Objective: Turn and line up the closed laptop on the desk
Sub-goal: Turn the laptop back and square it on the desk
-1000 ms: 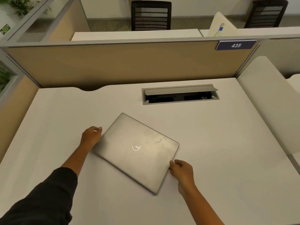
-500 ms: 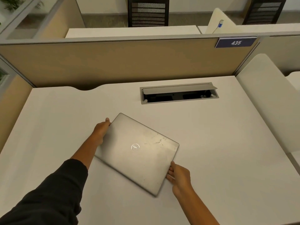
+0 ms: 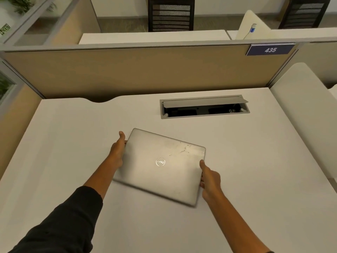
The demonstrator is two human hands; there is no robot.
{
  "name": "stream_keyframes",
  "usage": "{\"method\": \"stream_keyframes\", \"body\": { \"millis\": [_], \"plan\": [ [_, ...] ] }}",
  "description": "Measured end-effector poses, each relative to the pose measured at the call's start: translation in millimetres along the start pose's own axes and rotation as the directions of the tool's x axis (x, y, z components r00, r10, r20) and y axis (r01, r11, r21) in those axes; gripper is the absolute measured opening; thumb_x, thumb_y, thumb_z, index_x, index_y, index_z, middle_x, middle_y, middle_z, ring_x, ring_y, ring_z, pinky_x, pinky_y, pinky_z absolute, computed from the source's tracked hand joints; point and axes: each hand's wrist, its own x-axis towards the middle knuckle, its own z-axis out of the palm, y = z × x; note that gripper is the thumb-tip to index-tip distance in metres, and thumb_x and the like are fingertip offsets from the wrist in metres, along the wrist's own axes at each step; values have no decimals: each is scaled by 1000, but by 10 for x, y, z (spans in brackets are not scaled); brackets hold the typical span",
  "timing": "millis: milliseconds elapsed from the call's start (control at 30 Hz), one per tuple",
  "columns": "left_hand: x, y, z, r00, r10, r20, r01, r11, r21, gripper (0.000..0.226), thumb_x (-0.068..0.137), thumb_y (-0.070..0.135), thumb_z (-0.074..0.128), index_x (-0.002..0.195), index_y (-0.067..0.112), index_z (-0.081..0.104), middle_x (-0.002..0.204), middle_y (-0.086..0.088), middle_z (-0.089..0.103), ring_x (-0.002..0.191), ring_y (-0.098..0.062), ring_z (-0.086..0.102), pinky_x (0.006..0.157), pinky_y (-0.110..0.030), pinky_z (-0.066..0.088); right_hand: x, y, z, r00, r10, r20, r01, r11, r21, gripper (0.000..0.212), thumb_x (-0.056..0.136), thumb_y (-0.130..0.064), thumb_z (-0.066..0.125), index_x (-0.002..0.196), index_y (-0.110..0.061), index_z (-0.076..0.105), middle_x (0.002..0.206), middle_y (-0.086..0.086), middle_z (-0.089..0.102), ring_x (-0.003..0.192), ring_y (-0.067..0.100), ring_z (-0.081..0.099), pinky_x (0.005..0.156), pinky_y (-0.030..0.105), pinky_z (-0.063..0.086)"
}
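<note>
Both hands clamp the closed silver laptop (image 3: 162, 165): left hand (image 3: 117, 152) on its left edge, right hand (image 3: 209, 179) on its right, lid skewed on the white desk (image 3: 54, 143).

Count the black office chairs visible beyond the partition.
2. One chair stands behind the far desk, just left of centre; the other chair is at the top right corner. Only their backs show; more may be hidden by the partition.
</note>
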Motion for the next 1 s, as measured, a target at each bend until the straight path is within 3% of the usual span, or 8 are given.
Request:
{"method": "stream_keyframes", "body": {
  "millis": [133,333,467,600,700,800,933,1000],
  "plan": [
    [-9,-46,117,1000,-14,9,15,997,-77,97,94,85,30,136,7,69,131,-16,71,112,-32,65,114,-49,50,196,-254,-10,998,-51,-34,48,995,-91,50,83,-53,76,69,-16,46,71,5,44,64,22,40,61,36,35],
    [-74,-76,297,999,-28,15,30,990,-140,97,93,88,26,125,9,73,96,-6,72,83,-24,65,79,-37,52,510,-637,-17,993,-110,-35,102,980,-168,51,88,-57,72,83,-7,62,87,5,61,83,25,56,78,40,47],
    [-69,-50,426,999,-42,31,47,984,-171,104,92,89,22,135,8,70,123,-16,75,102,-31,67,102,-46,55,646,-832,15,988,-153,-33,141,962,-234,52,90,-59,69,78,-10,60,86,2,61,77,18,54,78,40,46],
    [-60,14,547,999,-41,28,45,981,-191,110,91,90,19,137,5,70,114,-17,73,95,-29,66,98,-44,54,729,-942,34,981,-188,-44,167,942,-290,51,92,-60,68,78,-12,59,85,3,61,75,17,54,78,40,45],
    [-47,71,612,998,-41,43,49,978,-202,112,89,93,18,135,5,71,126,-20,75,101,-32,68,107,-48,56,786,-1034,47,977,-210,-41,187,932,-309,51,93,-61,66,76,-14,57,84,2,60,74,16,54,78,40,46],
    [-39,96,669,998,-41,40,48,977,-210,114,88,94,17,136,6,71,122,-17,75,95,-29,68,100,-45,56,845,-1125,63,974,-226,-34,202,922,-332,49,94,-62,64,76,-17,54,83,0,58,74,15,53,80,40,46],
    [-58,116,750,999,-40,38,47,971,-235,113,87,94,16,140,9,69,133,-16,73,98,-29,68,95,-43,57,934,-1253,65,967,-252,-29,226,907,-355,49,96,-61,62,74,-18,52,80,-1,56,72,14,50,81,40,45],
    [-75,122,785,998,-46,37,53,972,-230,115,87,95,15,143,9,68,140,-17,71,112,-33,70,104,-45,56,972,-1296,68,965,-260,-23,234,899,-372,49,96,-62,62,74,-18,51,80,-1,55,72,14,50,81,40,45]
  ]
}}
